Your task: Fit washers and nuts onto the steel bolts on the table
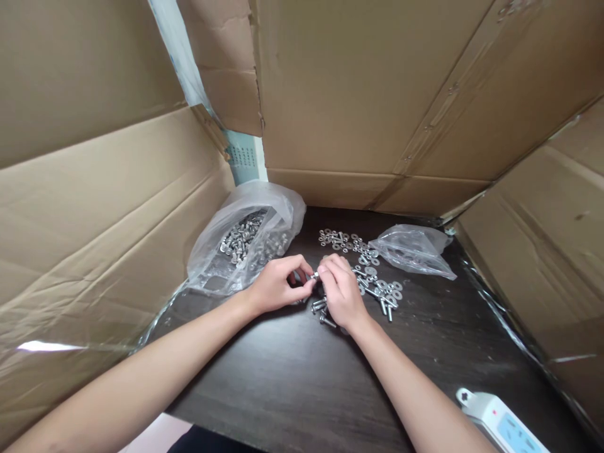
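Between my two hands a small shiny bolt (315, 275) is held; only a bit of it shows, and I cannot make out whether a nut or washer is on it. My left hand (285, 283) pinches it from the left with thumb and forefinger. From the right, the closed fingertips of my right hand (340, 288) meet it. Under and beside the right hand lie several loose bolts (326, 319). Past that hand spreads a pile of bolts, nuts and washers (372, 286), partly hidden by it.
An open clear plastic bag (287, 204) full of metal fasteners (240, 242) stands behind my left hand. A flatter plastic bag (415, 251) lies at the back right. Cardboard walls (358, 94) enclose the dark table (283, 377). A white power strip (495, 415) sits front right.
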The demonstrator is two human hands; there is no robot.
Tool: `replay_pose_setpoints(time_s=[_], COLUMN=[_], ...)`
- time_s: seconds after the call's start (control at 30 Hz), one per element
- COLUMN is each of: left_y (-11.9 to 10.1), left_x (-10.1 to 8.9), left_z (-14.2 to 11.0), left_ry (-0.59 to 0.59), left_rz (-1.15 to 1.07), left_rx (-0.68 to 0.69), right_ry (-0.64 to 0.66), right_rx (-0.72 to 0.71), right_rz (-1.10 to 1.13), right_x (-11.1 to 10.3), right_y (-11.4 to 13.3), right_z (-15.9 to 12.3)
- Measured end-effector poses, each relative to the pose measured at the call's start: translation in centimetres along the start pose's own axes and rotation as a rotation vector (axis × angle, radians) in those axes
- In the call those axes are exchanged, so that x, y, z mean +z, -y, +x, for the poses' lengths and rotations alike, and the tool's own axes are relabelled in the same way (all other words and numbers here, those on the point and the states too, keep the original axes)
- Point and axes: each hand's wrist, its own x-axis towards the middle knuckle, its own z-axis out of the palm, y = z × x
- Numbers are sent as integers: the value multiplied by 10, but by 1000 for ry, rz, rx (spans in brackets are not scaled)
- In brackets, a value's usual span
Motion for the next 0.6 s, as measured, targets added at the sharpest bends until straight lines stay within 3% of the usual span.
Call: replay_pose_setpoints(time_s=[0.4,0.6], left_y=[-2,-2], left_x=[0,0], left_z=[1,2], left_ry=[17,1], left_rz=[-7,-26], left_rx=[1,-4], right_ry=[72,9], right_rx=[-34,-1], right_rz=[-20,-8], right_x=[1,0], right_y=[-3,0], right_z=[1,0])
